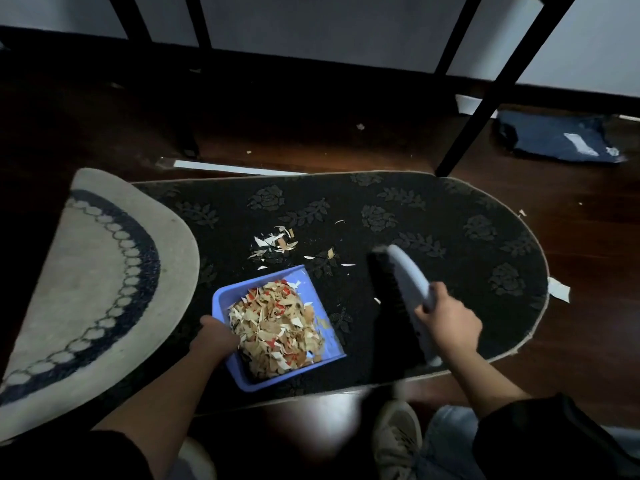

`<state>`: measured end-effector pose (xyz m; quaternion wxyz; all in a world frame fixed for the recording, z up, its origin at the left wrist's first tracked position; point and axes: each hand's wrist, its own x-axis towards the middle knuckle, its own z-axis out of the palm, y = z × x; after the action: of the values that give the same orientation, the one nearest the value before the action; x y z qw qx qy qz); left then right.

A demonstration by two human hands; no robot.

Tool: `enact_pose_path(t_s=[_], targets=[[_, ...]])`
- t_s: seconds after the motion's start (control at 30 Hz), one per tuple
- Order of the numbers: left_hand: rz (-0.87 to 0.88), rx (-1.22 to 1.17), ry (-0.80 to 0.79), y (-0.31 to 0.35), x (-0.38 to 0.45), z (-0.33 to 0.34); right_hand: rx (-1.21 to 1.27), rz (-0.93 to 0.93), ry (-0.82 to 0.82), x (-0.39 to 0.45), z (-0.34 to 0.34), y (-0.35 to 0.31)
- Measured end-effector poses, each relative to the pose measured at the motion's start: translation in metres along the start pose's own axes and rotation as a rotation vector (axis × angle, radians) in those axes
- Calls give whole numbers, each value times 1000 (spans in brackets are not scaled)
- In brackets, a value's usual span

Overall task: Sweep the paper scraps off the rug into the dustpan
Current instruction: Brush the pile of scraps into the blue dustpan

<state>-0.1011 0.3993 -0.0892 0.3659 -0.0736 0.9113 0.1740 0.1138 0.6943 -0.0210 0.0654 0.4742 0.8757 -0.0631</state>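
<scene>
Basically the sweep looks mostly done: the dustpan (323, 303) sits on the dark rug (450, 220), heaped with scraps and gripped at its near-left edge by the left hand (216, 336), while the brush (398, 292) is gripped by the right hand (446, 317) just to the right of the pan. One small pile (275, 242) plus a handful of stray bits is left just beyond the pan's mouth, so the bristles probably need to be set down behind that pile and pulled toward the pan. Counted: one dustpan, one brush, two rugs (a pale one (52, 289) overlaps the left end), two hands.
</scene>
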Motion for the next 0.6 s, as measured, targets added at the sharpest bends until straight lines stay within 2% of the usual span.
enact_pose_path(t_s=[0.07,0.17,0.3,0.37,0.5,0.6], targets=[[7,6,1,2,0,1,-33,52,-29,2,2,16],[15,4,0,6,-1,3,-69,31,-84,-4,11,23],[20,19,-1,10,-1,5,-120,-211,-153,-15,24,-5],[20,28,-8,11,-1,4,-116,-304,-153,-17,25,-19],[16,28,-21,13,-1,4,-66,-359,-86,-15,18,-24],[10,15,-21,14,-3,4,-44,-291,-32,-10,12,-14]])
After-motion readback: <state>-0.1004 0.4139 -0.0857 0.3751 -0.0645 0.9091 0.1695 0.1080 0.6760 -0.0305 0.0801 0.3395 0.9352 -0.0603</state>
